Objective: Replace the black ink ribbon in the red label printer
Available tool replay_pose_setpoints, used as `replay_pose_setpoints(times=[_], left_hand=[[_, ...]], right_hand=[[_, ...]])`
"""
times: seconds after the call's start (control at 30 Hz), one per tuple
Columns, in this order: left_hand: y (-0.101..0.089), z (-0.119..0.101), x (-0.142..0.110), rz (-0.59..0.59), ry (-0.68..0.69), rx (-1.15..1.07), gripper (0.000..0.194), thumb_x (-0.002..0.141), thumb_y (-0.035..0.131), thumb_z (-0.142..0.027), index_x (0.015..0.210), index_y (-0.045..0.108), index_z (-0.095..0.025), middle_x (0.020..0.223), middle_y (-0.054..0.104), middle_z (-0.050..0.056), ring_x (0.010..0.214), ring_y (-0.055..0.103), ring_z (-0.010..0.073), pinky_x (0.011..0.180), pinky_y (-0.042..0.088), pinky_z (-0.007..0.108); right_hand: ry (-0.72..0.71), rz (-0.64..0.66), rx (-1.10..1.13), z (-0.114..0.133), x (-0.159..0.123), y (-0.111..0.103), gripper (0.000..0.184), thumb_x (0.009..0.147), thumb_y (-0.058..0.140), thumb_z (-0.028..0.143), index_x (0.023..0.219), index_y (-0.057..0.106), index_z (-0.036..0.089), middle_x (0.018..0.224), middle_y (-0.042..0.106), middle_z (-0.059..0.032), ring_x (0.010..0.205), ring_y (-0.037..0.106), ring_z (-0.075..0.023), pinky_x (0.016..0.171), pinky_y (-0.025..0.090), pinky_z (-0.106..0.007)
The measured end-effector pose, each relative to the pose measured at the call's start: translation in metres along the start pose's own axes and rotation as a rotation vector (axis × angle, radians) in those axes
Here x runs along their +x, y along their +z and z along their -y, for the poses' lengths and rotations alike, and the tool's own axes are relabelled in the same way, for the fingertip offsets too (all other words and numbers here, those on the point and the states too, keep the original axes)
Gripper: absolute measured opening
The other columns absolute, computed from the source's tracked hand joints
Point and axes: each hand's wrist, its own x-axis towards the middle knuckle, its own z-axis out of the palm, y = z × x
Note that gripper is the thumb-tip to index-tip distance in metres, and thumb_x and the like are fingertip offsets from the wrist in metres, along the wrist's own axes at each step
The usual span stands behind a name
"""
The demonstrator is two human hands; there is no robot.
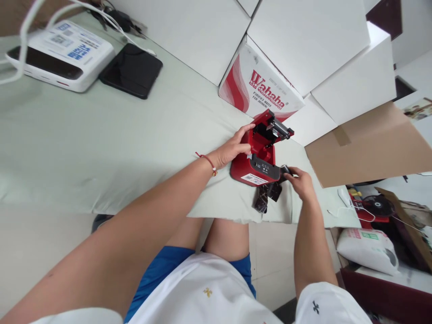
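A red label printer point(241, 173) stands on the cloth-covered table with its lid point(265, 118) raised and its red inside showing. My left hand point(232, 148) grips the printer's left side, fingers at the lid's hinge side and thumb over the body's edge. On the other side, my right hand point(302, 182) pinches a small black object with a shiny pale end point(286, 171), close to the printer's right corner; its exact kind is unclear. Dark crumpled pieces with a glossy surface point(261, 200) lie in front of the printer, partly in its shadow.
A Wahaha water carton point(259, 85) and white boxes point(303, 40) stand behind the printer. A brown cardboard flap point(367, 144) juts out at the right. Far left are a white device point(91, 58), a black phone point(133, 69), keys and a white cable. The table's front edge point(236, 220) is near my legs.
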Motion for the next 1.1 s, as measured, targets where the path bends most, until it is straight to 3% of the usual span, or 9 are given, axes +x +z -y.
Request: replay_pose_setpoints(times=[0.1,0.2,0.27,0.43,0.5,0.63,0.77,0.93,1.1], left_hand=[[0.001,-0.002,-0.001,-0.006,0.002,0.003,0.094,0.067,0.066,-0.025,0.159,0.046,-0.030,0.145,0.064,0.006,0.134,0.060,0.0314,0.123,0.046,0.051],[0.004,-0.008,-0.003,-0.023,-0.025,-0.013,0.092,0.065,0.066,-0.025,0.155,0.049,-0.030,0.144,0.065,0.006,0.136,0.059,0.0325,0.121,0.047,0.051],[0.006,-0.011,-0.004,-0.036,-0.041,-0.032,0.091,0.063,0.066,-0.025,0.153,0.051,-0.028,0.141,0.066,0.007,0.136,0.059,0.0333,0.119,0.049,0.050],[0.008,-0.012,-0.005,-0.050,-0.052,-0.057,0.094,0.063,0.067,-0.025,0.155,0.048,-0.026,0.137,0.067,0.008,0.141,0.056,0.0340,0.120,0.048,0.049],[0.007,-0.010,-0.005,-0.045,-0.051,-0.045,0.096,0.064,0.067,-0.025,0.158,0.046,-0.026,0.135,0.068,0.008,0.143,0.055,0.0340,0.122,0.046,0.049],[0.007,-0.010,-0.003,-0.039,-0.059,-0.027,0.100,0.064,0.065,-0.025,0.162,0.043,-0.026,0.133,0.068,0.007,0.139,0.056,0.0334,0.122,0.045,0.050],[0.007,-0.012,-0.003,-0.036,-0.038,0.008,0.100,0.062,0.064,-0.026,0.160,0.045,-0.025,0.140,0.064,0.008,0.134,0.056,0.0316,0.122,0.044,0.049],[0.005,-0.010,-0.003,-0.026,-0.039,0.018,0.096,0.064,0.065,-0.027,0.158,0.047,-0.027,0.145,0.063,0.007,0.128,0.057,0.0295,0.117,0.047,0.047],[0.002,-0.006,-0.002,-0.030,-0.021,0.016,0.092,0.065,0.065,-0.023,0.156,0.050,-0.031,0.149,0.062,0.006,0.135,0.056,0.0304,0.117,0.049,0.046]], right_hand=[[-0.009,0.100,0.121,0.008,-0.022,-0.053,0.051,0.075,0.084,0.051,0.115,0.084,0.020,0.100,0.083,-0.0081,0.067,0.060,-0.0168,0.068,0.053,-0.035],[-0.122,0.197,0.409,0.025,-0.039,-0.097,0.053,0.067,0.096,0.059,0.105,0.086,0.024,0.091,0.081,-0.0078,0.068,0.065,-0.0192,0.059,0.052,-0.032],[-0.206,0.263,0.523,0.043,-0.044,-0.104,0.053,0.062,0.100,0.063,0.097,0.086,0.026,0.088,0.081,-0.0092,0.073,0.070,-0.0227,0.059,0.055,-0.034],[-0.241,0.434,0.408,0.097,-0.027,-0.057,0.043,0.076,0.096,0.046,0.112,0.086,0.026,0.103,0.084,-0.0058,0.086,0.076,-0.0210,0.085,0.065,-0.037],[-0.281,0.419,0.312,0.116,-0.017,-0.032,0.040,0.081,0.090,0.039,0.117,0.085,0.025,0.118,0.084,-0.0058,0.100,0.077,-0.0229,0.097,0.063,-0.040],[-0.332,0.346,-0.024,0.144,-0.003,-0.002,0.034,0.086,0.078,0.025,0.119,0.084,0.019,0.124,0.083,-0.0087,0.102,0.076,-0.0244,0.097,0.061,-0.041],[-0.422,0.386,-0.231,0.157,0.010,0.015,0.032,0.088,0.075,0.016,0.118,0.086,0.020,0.115,0.085,-0.0072,0.100,0.075,-0.0244,0.094,0.058,-0.037],[-0.488,0.538,-0.261,0.155,0.033,0.032,0.024,0.080,0.081,0.009,0.093,0.089,0.027,0.083,0.083,-0.0006,0.075,0.069,-0.0218,0.085,0.055,-0.036],[-0.581,0.492,-0.200,0.152,0.013,0.016,0.021,0.094,0.072,0.024,0.105,0.090,0.027,0.093,0.085,-0.0003,0.077,0.070,-0.0192,0.081,0.055,-0.034]])
